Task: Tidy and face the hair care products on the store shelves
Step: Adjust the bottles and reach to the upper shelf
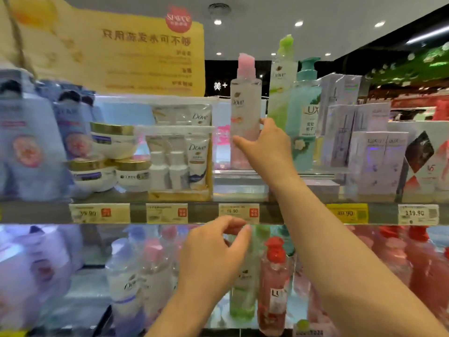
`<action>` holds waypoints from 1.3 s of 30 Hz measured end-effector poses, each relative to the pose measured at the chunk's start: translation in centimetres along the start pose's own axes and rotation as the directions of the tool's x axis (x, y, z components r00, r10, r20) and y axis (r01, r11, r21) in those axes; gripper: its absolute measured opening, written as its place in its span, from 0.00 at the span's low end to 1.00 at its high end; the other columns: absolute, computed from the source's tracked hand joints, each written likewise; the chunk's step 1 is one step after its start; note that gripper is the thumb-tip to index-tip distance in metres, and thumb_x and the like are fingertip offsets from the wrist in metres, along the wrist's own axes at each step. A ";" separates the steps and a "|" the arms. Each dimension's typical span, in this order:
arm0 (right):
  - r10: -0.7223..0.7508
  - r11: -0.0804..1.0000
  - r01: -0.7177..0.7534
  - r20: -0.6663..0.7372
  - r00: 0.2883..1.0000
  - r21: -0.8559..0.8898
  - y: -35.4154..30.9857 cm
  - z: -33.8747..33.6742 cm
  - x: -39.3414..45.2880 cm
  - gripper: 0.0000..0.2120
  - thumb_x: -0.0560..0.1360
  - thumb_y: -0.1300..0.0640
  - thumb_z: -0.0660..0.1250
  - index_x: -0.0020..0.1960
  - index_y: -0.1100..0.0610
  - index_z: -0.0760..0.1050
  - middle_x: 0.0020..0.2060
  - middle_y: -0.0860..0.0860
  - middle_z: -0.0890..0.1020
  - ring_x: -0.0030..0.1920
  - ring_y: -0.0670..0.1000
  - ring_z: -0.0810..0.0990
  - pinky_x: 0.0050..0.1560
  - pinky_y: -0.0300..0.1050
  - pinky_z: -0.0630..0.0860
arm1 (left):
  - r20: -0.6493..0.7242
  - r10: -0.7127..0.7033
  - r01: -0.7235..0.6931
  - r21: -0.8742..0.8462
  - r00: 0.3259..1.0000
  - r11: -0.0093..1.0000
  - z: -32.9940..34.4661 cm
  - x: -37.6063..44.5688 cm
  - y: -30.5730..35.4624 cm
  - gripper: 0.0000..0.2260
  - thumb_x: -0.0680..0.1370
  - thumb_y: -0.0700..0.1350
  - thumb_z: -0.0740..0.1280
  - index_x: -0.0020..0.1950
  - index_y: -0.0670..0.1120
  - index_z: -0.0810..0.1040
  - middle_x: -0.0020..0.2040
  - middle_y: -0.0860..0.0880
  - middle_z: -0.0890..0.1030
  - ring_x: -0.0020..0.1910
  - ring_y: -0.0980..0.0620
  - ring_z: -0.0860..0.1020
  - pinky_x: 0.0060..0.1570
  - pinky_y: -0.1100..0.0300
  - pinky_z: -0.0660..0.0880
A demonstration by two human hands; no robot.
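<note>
The pink-capped Dove bottle (pixel 245 117) is stood straight up on the top shelf (pixel 155 212) and is held at its right side by the right hand (pixel 266 148), while the left hand (pixel 213 254) is kept lower, fingers loosely curled, holding nothing.

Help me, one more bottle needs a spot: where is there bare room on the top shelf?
The only open patch is the strip between the Dove travel kit and the pink-capped Dove bottle the right hand grips. Jars crowd the left; the teal Lux bottle and boxes pack the right.
</note>
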State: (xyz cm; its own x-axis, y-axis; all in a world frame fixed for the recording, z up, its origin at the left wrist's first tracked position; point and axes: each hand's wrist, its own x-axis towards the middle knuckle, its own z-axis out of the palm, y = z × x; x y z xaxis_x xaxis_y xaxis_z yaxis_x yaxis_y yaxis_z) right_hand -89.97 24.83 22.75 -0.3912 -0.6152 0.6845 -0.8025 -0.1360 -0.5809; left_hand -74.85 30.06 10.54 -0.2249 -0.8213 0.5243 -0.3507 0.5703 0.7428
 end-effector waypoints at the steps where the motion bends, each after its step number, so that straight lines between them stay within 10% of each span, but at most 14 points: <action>1: 0.039 0.999 -0.038 -0.020 0.999 0.014 -0.2 0.8 0.5 0.33 0.71 0.42 0.73 0.68 0.57 0.68 0.59 0.54 0.80 0.57 0.56 0.80 0.55 0.56 0.80 | -0.009 -0.007 0.007 -0.003 1.000 1.000 -0.7 0.1 -0.5 0.02 0.75 0.56 0.70 0.43 0.60 0.82 0.40 0.69 0.81 0.36 0.63 0.81 0.43 0.55 0.80; 7: 0.160 0.987 -0.161 -0.102 0.982 0.002 -1.0 2.0 0.7 0.34 0.68 0.40 0.76 0.66 0.54 0.68 0.58 0.50 0.81 0.54 0.53 0.80 0.47 0.49 0.77 | -0.006 0.023 -0.023 0.017 1.000 1.000 -4.3 0.9 -3.1 0.04 0.75 0.56 0.69 0.45 0.59 0.82 0.39 0.68 0.81 0.38 0.65 0.80 0.43 0.57 0.80; 13: 0.175 0.927 -0.063 -0.279 0.944 0.370 -2.5 0.8 -4.5 0.32 0.65 0.44 0.79 0.63 0.49 0.71 0.47 0.41 0.82 0.48 0.41 0.83 0.52 0.47 0.82 | -0.018 0.063 -0.064 -0.142 0.998 0.988 -6.8 1.9 -5.7 0.02 0.74 0.53 0.70 0.46 0.58 0.83 0.39 0.63 0.83 0.40 0.62 0.82 0.44 0.54 0.82; 20: 0.229 0.877 -0.173 -0.075 0.970 0.449 -2.9 -1.9 -14.7 0.28 0.64 0.58 0.82 0.60 0.51 0.75 0.51 0.48 0.85 0.47 0.45 0.86 0.46 0.45 0.84 | 0.053 0.150 -0.133 -0.235 0.987 0.963 -7.5 1.7 -7.8 0.03 0.76 0.54 0.68 0.47 0.59 0.82 0.41 0.61 0.84 0.43 0.61 0.82 0.44 0.62 0.80; 24: 0.332 0.873 -0.349 0.109 0.937 0.339 -1.4 -0.1 -19.9 0.30 0.62 0.62 0.83 0.58 0.48 0.75 0.48 0.43 0.86 0.47 0.42 0.86 0.45 0.39 0.83 | 0.026 0.143 -0.141 -0.082 0.989 0.987 -7.7 2.1 -9.1 0.05 0.76 0.51 0.70 0.50 0.55 0.84 0.42 0.61 0.83 0.44 0.64 0.80 0.42 0.73 0.73; 30: 0.458 0.878 -0.477 0.219 0.862 0.040 1.6 5.6 -23.5 0.29 0.58 0.53 0.82 0.54 0.42 0.73 0.46 0.40 0.85 0.45 0.37 0.83 0.45 0.37 0.80 | 0.225 0.022 -0.090 0.300 0.974 0.950 -7.8 2.2 -10.6 0.12 0.78 0.54 0.66 0.59 0.54 0.82 0.53 0.53 0.84 0.51 0.49 0.80 0.51 0.53 0.77; 39: 0.564 0.821 -0.514 0.211 0.799 -0.250 5.3 12.0 -25.2 0.25 0.60 0.49 0.79 0.52 0.48 0.72 0.48 0.44 0.81 0.50 0.48 0.81 0.50 0.46 0.80 | 0.308 0.092 -0.203 0.351 0.947 0.914 -7.9 2.2 -11.3 0.11 0.79 0.51 0.64 0.59 0.57 0.81 0.58 0.57 0.80 0.56 0.52 0.78 0.50 0.59 0.74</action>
State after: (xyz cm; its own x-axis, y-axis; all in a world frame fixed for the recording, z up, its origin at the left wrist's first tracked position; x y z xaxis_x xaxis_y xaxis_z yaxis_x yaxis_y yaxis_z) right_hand -78.97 30.29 -2.89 -0.6699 -0.7316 0.1262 -0.5702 0.3982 -0.7185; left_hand -64.17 21.90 6.59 -0.5252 -0.7304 0.4366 -0.5941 0.6821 0.4264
